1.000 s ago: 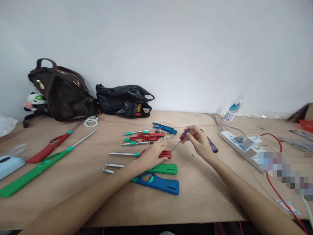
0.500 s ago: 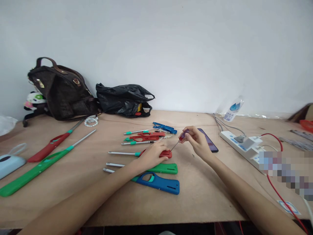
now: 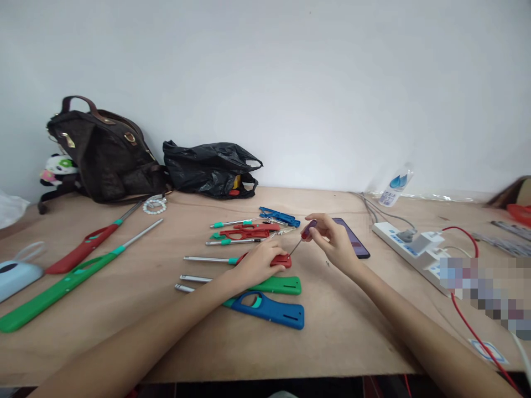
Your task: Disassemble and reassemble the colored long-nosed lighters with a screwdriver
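Note:
My left hand is closed over a red long-necked lighter lying on the table, its metal tube pointing left. In my right hand is a screwdriver with a red-purple handle, slanted so that its tip meets the handle end of the red lighter. Just below lie a green lighter, partly under my left forearm, and a blue lighter. Beyond my hands are an opened red casing, a blue casing half and loose metal tubes with teal parts. Tiny screws lie beside my right hand.
A phone lies behind my right hand. To the right stand a white power strip with cables and a water bottle. At left are a larger green lighter, a larger red one, a backpack and a black plastic bag.
My right hand and the screwdriver handle have shifted slightly left, with the fingers turned a little on the handle. My left hand stays on the red lighter.

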The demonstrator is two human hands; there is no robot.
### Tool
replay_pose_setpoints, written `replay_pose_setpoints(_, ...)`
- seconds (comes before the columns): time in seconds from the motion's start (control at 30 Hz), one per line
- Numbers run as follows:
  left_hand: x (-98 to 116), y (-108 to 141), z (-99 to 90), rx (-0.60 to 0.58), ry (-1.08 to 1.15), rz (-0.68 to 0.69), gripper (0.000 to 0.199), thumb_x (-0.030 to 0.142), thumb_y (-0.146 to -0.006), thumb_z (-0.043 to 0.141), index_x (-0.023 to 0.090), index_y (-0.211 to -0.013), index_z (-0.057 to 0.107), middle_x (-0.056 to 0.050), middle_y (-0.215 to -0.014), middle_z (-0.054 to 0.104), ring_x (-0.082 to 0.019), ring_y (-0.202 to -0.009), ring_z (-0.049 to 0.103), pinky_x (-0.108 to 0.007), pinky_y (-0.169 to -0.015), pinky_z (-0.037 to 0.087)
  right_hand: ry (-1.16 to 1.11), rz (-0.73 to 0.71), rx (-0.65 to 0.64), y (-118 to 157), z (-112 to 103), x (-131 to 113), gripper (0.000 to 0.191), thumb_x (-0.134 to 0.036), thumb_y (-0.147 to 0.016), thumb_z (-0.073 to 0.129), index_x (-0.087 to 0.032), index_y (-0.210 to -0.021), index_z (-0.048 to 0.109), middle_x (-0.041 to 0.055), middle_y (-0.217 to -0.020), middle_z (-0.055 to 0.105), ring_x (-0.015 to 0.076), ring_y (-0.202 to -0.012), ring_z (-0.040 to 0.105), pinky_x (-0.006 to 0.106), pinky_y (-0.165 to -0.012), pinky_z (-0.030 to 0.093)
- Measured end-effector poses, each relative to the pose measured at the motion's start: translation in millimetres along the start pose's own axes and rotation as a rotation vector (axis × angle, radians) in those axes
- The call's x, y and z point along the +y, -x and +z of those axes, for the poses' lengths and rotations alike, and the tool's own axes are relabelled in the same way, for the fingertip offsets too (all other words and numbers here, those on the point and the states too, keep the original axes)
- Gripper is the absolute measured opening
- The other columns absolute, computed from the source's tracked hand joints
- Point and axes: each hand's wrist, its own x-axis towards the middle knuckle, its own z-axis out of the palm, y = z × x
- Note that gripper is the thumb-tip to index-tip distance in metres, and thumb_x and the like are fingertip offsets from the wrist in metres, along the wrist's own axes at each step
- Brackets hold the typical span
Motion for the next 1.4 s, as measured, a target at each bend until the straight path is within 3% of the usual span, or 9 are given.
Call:
replay_pose_setpoints(0.2,-4.4,0.4,4.3,-0.008,0.0,-0.004,0.024,0.021,-0.08,0.072,0.017,-0.103,0.067,-0.006,-0.095,0.061,-0.025,-0.101,0.056,-0.035,-0.087,0.047,0.371,-0.056,-0.03,-16.1,4.2,-14.7,0.02,-0.039,-0.094,0.048,-0.021,-0.086,0.053,-0.0002,-0.063,0.064,0.0128,-0.051,0.055,0.023,-0.053,0.042)
replay_pose_setpoints(0.33,-5.5,-0.1,5.5,-0.011,-0.015,-0.012,0.027,0.022,-0.079,0.073,0.015,-0.105,0.067,-0.007,-0.096,0.061,-0.026,-0.103,0.055,-0.036,-0.087,0.047,0.669,-0.104,-0.087,-29.9,8.7,-22.7,0.031,-0.038,-0.095,0.045,-0.02,-0.071,0.051,0.0029,-0.066,0.062,0.0149,-0.057,0.054,0.025,-0.056,0.036)
replay_pose_setpoints(0.57,-2.7,0.3,4.5,0.023,-0.036,0.006,0.021,0.021,-0.079,0.073,0.016,-0.098,0.066,-0.007,-0.099,0.062,-0.026,-0.105,0.055,-0.038,-0.09,0.047,0.739,-0.204,-0.404,-45.2,5.8,-46.1,0.018,-0.021,-0.098,0.036,-0.017,-0.097,0.053,0.0082,-0.092,0.063,0.0183,-0.08,0.058,0.028,-0.071,0.041)
replay_pose_setpoints(0.7,-0.6,-0.4,2.7,0.021,-0.018,0.031,0.02,0.018,-0.079,0.073,0.017,-0.097,0.065,-0.006,-0.1,0.063,-0.026,-0.106,0.055,-0.038,-0.093,0.046,0.873,-0.149,-0.54,-47.8,4.5,-60.3,0.011,-0.021,-0.095,0.043,-0.016,-0.098,0.051,0.007,-0.085,0.065,0.0182,-0.07,0.058,0.026,-0.059,0.034)
replay_pose_setpoints(0.83,0.5,-1.6,1.3,0.016,-0.002,0.06,0.02,0.015,-0.076,0.074,0.016,-0.093,0.064,-0.006,-0.1,0.062,-0.024,-0.105,0.056,-0.037,-0.094,0.046,1.123,-0.158,-0.474,-51.2,12.3,-66.1,0.026,-0.036,-0.096,0.046,-0.015,-0.085,0.058,0.0077,-0.071,0.064,0.0201,-0.066,0.058,0.028,-0.056,0.028)
replay_pose_setpoints(1.0,-0.1,-1.6,1.7,0.021,-0.028,0.037,0.021,0.018,-0.077,0.074,0.017,-0.096,0.065,-0.006,-0.101,0.062,-0.026,-0.107,0.055,-0.038,-0.094,0.046,1.087,-0.29,-0.417,-52.4,20.6,-55.7,0.019,-0.023,-0.098,0.045,-0.014,-0.088,0.059,0.0091,-0.086,0.067,0.0184,-0.076,0.059,0.027,-0.06,0.032)
replay_pose_setpoints(1.13,-0.6,-1.1,1.9,0.015,-0.025,0.031,0.022,0.019,-0.077,0.074,0.017,-0.097,0.066,-0.006,-0.1,0.063,-0.026,-0.109,0.055,-0.039,-0.094,0.047,1.144,-0.246,-0.377,-48.3,18.6,-50.1,0.023,-0.029,-0.099,0.043,-0.013,-0.092,0.059,0.0102,-0.081,0.067,0.0199,-0.069,0.06,0.029,-0.059,0.032)
replay_pose_setpoints(1.3,0.1,-0.4,1.5,0.018,-0.018,0.024,0.022,0.019,-0.078,0.074,0.017,-0.099,0.067,-0.006,-0.103,0.063,-0.027,-0.11,0.055,-0.039,-0.094,0.047,1.079,-0.306,-0.434,-44.2,9.9,-55.8,0.014,-0.02,-0.095,0.044,-0.013,-0.099,0.056,0.0123,-0.094,0.068,0.022,-0.08,0.062,0.03,-0.068,0.037)
replay_pose_setpoints(1.4,1.2,0.1,0.5,0.009,-0.009,0.021,0.023,0.018,-0.077,0.074,0.016,-0.099,0.067,-0.007,-0.104,0.063,-0.027,-0.11,0.054,-0.039,-0.095,0.046,1.14,-0.268,-0.471,-45.9,7.7,-58.1,0.016,-0.025,-0.095,0.048,-0.014,-0.091,0.058,0.0109,-0.079,0.069,0.0217,-0.07,0.062,0.031,-0.067,0.037)
